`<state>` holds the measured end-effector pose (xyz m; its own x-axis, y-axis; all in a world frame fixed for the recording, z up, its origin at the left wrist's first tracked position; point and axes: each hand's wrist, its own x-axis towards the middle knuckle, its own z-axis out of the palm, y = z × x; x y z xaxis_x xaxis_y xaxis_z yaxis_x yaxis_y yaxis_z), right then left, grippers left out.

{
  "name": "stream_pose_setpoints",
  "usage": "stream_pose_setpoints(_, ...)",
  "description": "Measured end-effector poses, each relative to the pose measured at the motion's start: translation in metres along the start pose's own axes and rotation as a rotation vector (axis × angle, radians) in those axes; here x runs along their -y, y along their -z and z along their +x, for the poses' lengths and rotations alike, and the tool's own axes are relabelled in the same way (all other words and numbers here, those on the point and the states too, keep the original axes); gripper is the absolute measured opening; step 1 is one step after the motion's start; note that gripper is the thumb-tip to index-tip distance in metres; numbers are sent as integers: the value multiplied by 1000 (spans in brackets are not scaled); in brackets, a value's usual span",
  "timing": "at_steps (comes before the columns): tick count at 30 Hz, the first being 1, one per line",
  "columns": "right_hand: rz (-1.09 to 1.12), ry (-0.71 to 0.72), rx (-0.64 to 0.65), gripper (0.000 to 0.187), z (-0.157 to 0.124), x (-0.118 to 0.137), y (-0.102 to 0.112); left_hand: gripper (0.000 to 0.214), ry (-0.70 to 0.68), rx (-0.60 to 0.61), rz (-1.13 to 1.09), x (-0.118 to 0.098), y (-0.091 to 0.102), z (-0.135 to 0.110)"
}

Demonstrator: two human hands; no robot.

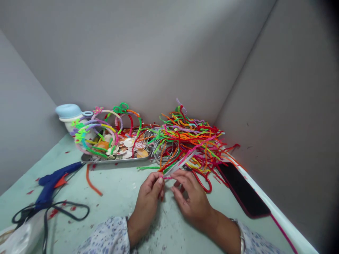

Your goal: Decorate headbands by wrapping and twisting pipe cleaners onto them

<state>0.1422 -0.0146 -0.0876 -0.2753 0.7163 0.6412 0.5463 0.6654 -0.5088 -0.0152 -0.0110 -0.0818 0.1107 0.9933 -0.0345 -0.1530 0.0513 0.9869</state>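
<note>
My left hand (148,197) and my right hand (189,197) meet at the middle of the pale green table (119,197). Both pinch a thin metal headband (180,165) with a pink pipe cleaner (167,177) wound on its near end. The headband slants up and right from my fingertips toward a big tangled pile of coloured pipe cleaners (190,141). A red pipe cleaner loop (205,185) lies just right of my right hand.
A metal tray (116,159) of shells and wrapped headbands (106,130) sits at the back left, with a blue-lidded jar (69,114) behind. A blue glue gun (54,181) and its black cord (66,208) lie left. A dark phone (242,190) lies right. Grey walls enclose the table.
</note>
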Motion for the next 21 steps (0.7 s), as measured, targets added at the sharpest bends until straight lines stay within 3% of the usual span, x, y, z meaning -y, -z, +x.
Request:
stream_pose_setpoints(12, 33, 24, 96, 26, -2, 3, -1, 18, -23, -29, 40, 1, 1, -1)
stream_pose_setpoints(21, -107, 102, 87, 19, -7, 8, 1, 19, -21, -40, -19, 1, -1, -2)
